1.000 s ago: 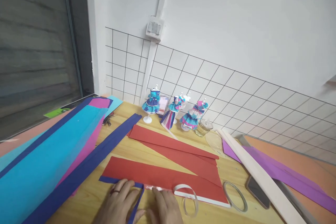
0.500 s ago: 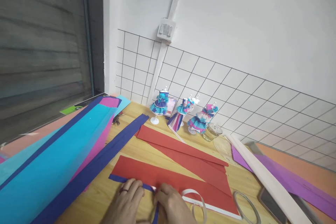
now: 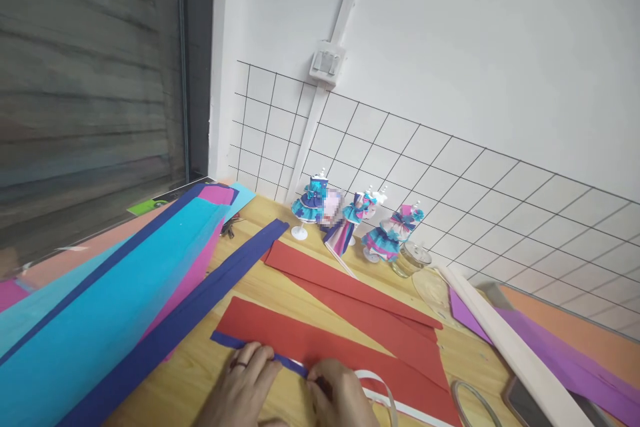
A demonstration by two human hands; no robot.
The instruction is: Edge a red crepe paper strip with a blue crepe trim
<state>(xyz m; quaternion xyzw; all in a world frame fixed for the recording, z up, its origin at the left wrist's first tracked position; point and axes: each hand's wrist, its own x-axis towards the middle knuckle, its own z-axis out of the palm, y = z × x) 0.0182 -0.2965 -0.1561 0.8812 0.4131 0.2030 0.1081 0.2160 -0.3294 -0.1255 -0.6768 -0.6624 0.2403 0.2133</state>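
Observation:
A red sheet (image 3: 300,333) lies near the front of the table, with a white strip (image 3: 415,410) along its near edge at the right. A narrow blue strip (image 3: 227,340) runs along that edge at the left. My left hand (image 3: 245,380) rests on the blue strip, its fingers bent and close together, pressing it down. My right hand (image 3: 337,390) pinches the blue strip at the edge further right. A loop of white tape (image 3: 383,387) curls beside my right hand. Behind lies another folded red sheet (image 3: 350,287).
Blue, turquoise and pink sheets (image 3: 135,267) cover the left side. Small dressed figures on stands (image 3: 313,203) and a glass jar (image 3: 411,259) stand at the back. A pale roll (image 3: 520,353), purple sheet (image 3: 565,353) and a ring (image 3: 473,403) are at the right.
My right hand has moved slightly right along the red sheet's edge, and more of the blue strip lies between my hands. The view has shifted a little.

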